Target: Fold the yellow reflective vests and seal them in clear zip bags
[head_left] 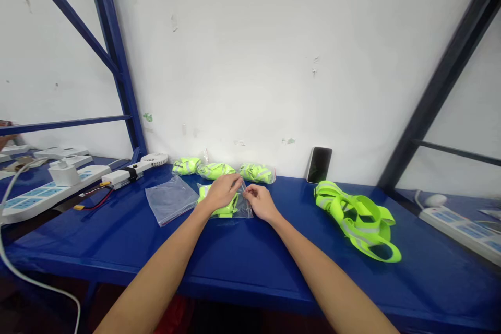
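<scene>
A clear plastic bag (246, 209) lies on the blue table with a folded fluorescent yellow-green reflective strap (226, 212) inside it. My left hand (224, 191) rests over the bag, its fingers bent at the upper edge. At the bag's right side, my right hand (261, 201) pinches the plastic between thumb and fingers. Left of my hands lies a flat clear bag (172, 201). Behind them, along the wall, sit several bagged yellow-green bundles (256, 173). To the right, a loose heap of reflective straps (362, 219) spreads on the table.
A phone (320, 165) leans against the white wall. At the left are a small white fan (154, 159), a battery pack with wires (121, 176) and a power strip (55, 190) with a charger. Another power strip (462, 229) lies at the right. Blue metal posts (117, 62) frame the table.
</scene>
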{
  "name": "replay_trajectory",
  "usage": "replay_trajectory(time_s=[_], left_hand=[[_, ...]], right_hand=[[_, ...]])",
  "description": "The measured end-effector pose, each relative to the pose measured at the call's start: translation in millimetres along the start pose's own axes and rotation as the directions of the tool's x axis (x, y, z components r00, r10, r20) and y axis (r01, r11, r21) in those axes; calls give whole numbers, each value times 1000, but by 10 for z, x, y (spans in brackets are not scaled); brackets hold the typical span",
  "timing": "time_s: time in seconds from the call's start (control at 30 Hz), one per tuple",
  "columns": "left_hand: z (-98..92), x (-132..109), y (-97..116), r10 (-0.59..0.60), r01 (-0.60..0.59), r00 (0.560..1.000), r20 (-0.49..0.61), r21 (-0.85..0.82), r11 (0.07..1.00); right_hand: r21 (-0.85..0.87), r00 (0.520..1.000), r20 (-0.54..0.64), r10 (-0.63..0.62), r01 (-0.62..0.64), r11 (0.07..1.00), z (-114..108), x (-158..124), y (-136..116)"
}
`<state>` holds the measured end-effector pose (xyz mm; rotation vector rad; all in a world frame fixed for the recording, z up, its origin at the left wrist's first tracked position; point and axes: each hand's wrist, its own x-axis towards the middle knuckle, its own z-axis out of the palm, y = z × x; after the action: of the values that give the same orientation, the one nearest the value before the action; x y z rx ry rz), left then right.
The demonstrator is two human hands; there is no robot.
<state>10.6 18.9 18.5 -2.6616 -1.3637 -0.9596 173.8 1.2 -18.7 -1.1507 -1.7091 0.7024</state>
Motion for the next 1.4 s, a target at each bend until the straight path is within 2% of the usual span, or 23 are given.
replay_trajectory(time_s=[0.17,0.27,0.4,0.77,0.9,1.0,1.1,1.27,1.4], left_hand=[[-26,-1,-30,23,-17,997,69,-81,997],[-38,-6,-58,-37,37,999,21,-35,999],[-43,-19,-65,-81,81,996,-37,20,996],[0,-8,-39,-122,121,983,-135,-17,993],[1,3,-57,-141,141,980,-138,-7,990],[-2,9,-57,-164,165,970,-180,-10,986],[-9,16,-49,-171,175,962,-210,-3,985],[-8,32,-67,-177,177,960,-217,-22,984],[-7,39,-100,-195,184,952,-236,-68,981]], right_hand=[[45,997,49,56,-58,997,-19,14,44],[58,986,119,113,-121,991,-55,31,75],[83,983,158,96,-110,990,-66,32,80],[-36,999,-2,-39,39,999,41,-1,14],[-127,989,-47,-143,136,983,91,-26,27],[-205,971,-38,-237,224,953,101,-34,9],[-236,961,4,-276,269,934,68,-37,-23],[-239,962,-14,-274,263,935,39,-41,-66],[-170,975,-63,-215,201,965,73,-38,-69]])
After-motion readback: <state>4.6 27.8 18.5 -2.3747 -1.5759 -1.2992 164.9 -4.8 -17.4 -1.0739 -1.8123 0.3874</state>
